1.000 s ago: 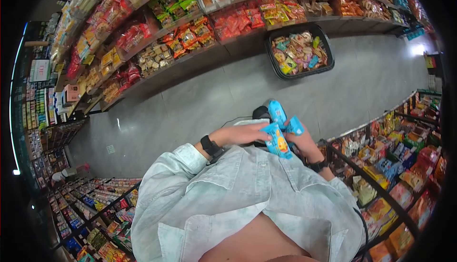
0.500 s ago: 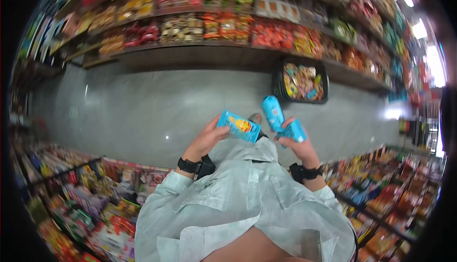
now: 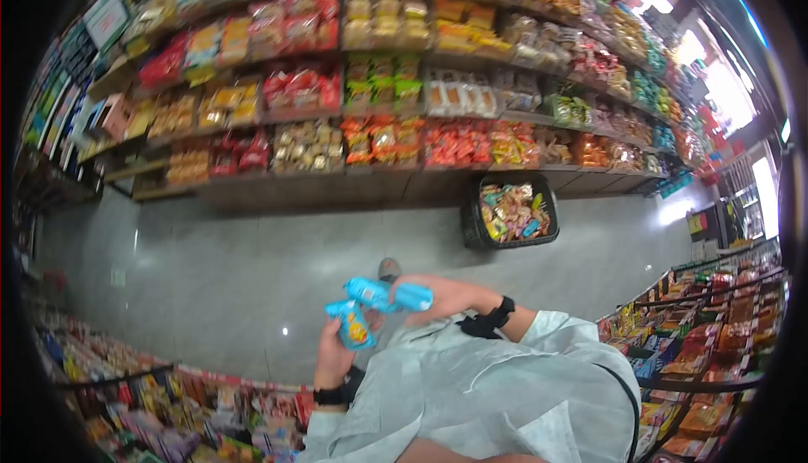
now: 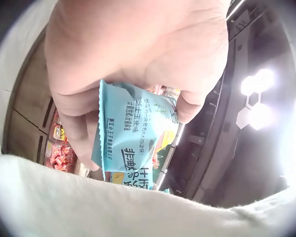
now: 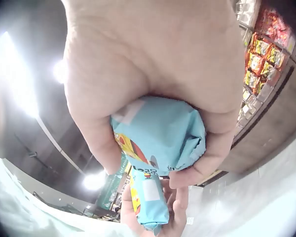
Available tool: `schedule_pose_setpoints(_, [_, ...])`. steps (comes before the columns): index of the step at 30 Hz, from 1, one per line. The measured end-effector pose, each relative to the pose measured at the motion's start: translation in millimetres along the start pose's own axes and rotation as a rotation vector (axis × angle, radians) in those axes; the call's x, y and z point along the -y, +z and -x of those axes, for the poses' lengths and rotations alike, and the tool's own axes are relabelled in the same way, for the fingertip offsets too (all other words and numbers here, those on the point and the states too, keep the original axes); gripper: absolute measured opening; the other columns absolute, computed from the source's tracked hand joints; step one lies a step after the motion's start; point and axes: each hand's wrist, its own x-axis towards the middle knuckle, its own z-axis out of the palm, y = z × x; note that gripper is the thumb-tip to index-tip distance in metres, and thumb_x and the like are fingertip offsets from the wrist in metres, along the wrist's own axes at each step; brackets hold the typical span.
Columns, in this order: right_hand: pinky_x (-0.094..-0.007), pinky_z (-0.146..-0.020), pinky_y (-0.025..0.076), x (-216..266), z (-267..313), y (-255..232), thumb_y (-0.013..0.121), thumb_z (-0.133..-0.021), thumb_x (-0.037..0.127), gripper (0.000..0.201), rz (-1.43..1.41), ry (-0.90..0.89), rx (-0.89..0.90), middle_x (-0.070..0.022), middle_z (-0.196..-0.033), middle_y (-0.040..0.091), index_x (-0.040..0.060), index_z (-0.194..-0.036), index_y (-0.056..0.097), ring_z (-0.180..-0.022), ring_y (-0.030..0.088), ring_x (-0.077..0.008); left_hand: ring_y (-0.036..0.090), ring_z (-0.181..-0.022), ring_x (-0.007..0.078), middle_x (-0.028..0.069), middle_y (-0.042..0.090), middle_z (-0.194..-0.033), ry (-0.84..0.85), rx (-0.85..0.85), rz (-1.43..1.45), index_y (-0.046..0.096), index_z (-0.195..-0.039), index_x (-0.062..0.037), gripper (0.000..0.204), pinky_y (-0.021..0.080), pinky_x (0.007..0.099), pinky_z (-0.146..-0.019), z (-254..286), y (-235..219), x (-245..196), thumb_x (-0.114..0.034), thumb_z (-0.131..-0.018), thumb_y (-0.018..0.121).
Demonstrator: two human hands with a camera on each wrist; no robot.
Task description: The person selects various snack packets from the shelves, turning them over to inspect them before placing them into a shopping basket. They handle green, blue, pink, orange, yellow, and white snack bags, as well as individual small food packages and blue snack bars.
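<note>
Left hand: pinches a blue bag.
Right hand: curls round a fat blue pack, close by.
Blue things: up over the floor, away from the black basket.
Holding well: best squeeze softly, so nothing inside breaks.

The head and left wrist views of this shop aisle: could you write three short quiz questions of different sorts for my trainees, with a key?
1. Where does the black plastic basket stand?
a) on a brown shelf
b) on the grey tiled floor
c) on the person's arm

2. True or false: the person's left hand holds a crinkled light-blue plastic packet.

3. Short answer: what lies inside the basket?

Key: 1: b. 2: true. 3: assorted wrapped packets in mixed colours.
</note>
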Motion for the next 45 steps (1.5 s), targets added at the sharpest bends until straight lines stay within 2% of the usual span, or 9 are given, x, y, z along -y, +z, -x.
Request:
schedule_pose_setpoints(9, [-0.0352,-0.099,0.045,-4,-84,-92,0.081,-0.086,0.013,0.052,-0.153,0.039,0.084,-0.0056,-0.121,0.059,0.0081,-0.13,0.054,-0.116,0.055,-0.0176,0.058,-0.125,0.0297,0.0096,0.056,-0.133,0.06,0.027,-0.158,0.047,-0.131,-0.0128,0.047,0.044,0.0635,-0.11,-102,12,-84,-0.03,-0.093,0.066])
schedule_pose_setpoints(12, [-0.0354,-0.097,0.048,-12,-106,-121,0.081,-0.085,0.014,0.054,-0.045,-0.108,-0.081,-0.0055,-0.121,0.059,0.0083,-0.131,0.054,-0.115,0.057,-0.0177,0.059,-0.124,0.0293,0.0091,0.057,-0.13,0.07,0.052,-0.335,0.044,-0.131,-0.0118,0.045,0.046,0.0609,-0.108,-146,33,-110,-0.028,-0.094,0.065])
schedule_pose_setpoints(17, [-0.0369,-0.1,0.049,-3,-115,-147,0.081,-0.085,0.015,0.058,-0.041,-0.003,-0.39,-0.007,-0.126,0.063,0.0101,-0.137,0.055,-0.119,0.06,-0.0199,0.06,-0.123,0.0313,0.0111,0.057,-0.131,-0.004,0.136,-0.338,0.043,-0.132,-0.0103,0.044,0.048,0.0579,-0.107,-208,47,-140,-0.026,-0.096,0.063])
schedule_pose_setpoints(19, [-0.0366,-0.104,0.047,15,-108,-144,0.08,-0.085,0.015,0.053,-0.094,0.113,-0.533,-0.0074,-0.128,0.064,0.0104,-0.133,0.059,-0.121,0.061,-0.0212,0.061,-0.121,0.0316,0.0123,0.057,-0.133,-0.098,0.185,-0.321,0.043,-0.132,-0.0097,0.043,0.049,0.0561,-0.106,-229,49,-144,-0.026,-0.097,0.062])
schedule_pose_setpoints(22, [-0.0365,-0.104,0.048,-10,-108,-127,0.08,-0.084,0.016,0.053,0.227,0.071,-0.815,-0.0081,-0.127,0.066,0.011,-0.133,0.061,-0.12,0.063,-0.0222,0.062,-0.121,0.0356,0.0172,0.058,-0.136,-0.245,0.262,-0.367,0.043,-0.135,-0.0089,0.045,0.05,0.055,-0.104,-263,31,-147,-0.028,-0.098,0.061])
schedule_pose_setpoints(32, [-0.0338,-0.095,0.051,9,-105,-17,0.083,-0.084,0.016,0.044,-0.074,0.31,-1.351,-0.0041,-0.111,0.069,0.0083,-0.122,0.063,-0.106,0.065,-0.0152,0.068,-0.115,0.0342,0.0178,0.059,-0.135,-0.833,0.603,-0.56,0.041,-0.137,-0.0045,0.037,0.056,0.0438,-0.098,-311,32,-194,-0.022,-0.106,0.051])
schedule_pose_setpoints(38, [-0.0357,-0.09,0.053,-13,-57,43,0.086,-0.081,0.023,0.051,-0.162,0.374,-1.583,-0.0072,-0.108,0.068,0.0056,-0.122,0.061,-0.102,0.065,-0.0172,0.068,-0.116,0.0335,0.0166,0.059,-0.135,-0.963,0.786,-0.696,0.041,-0.141,-0.0051,0.04,0.056,0.0411,-0.097,-294,61,-155,-0.024,-0.107,0.05])
schedule_pose_setpoints(41, [-0.034,-0.085,0.053,-23,-11,76,0.087,-0.08,0.023,0.052,-0.236,0.299,-1.773,-0.0052,-0.103,0.067,0.0041,-0.12,0.059,-0.095,0.064,-0.0151,0.068,-0.113,0.0375,0.0208,0.059,-0.134,-0.982,0.783,-0.751,0.041,-0.141,-0.0034,0.045,0.056,0.0477,-0.098,-266,81,-97,-0.03,-0.106,0.051])
schedule_pose_setpoints(45, [-0.0305,-0.079,0.052,-21,59,139,0.085,-0.082,0.02,0.043,-0.338,0.365,-2.07,-0.0008,-0.096,0.065,0.0045,-0.112,0.06,-0.088,0.061,-0.0107,0.067,-0.113,0.033,0.0162,0.058,-0.137,-1.092,0.827,-0.713,0.039,-0.148,-0.0062,0.051,0.055,0.0441,-0.097,-220,106,11,-0.032,-0.106,0.052])
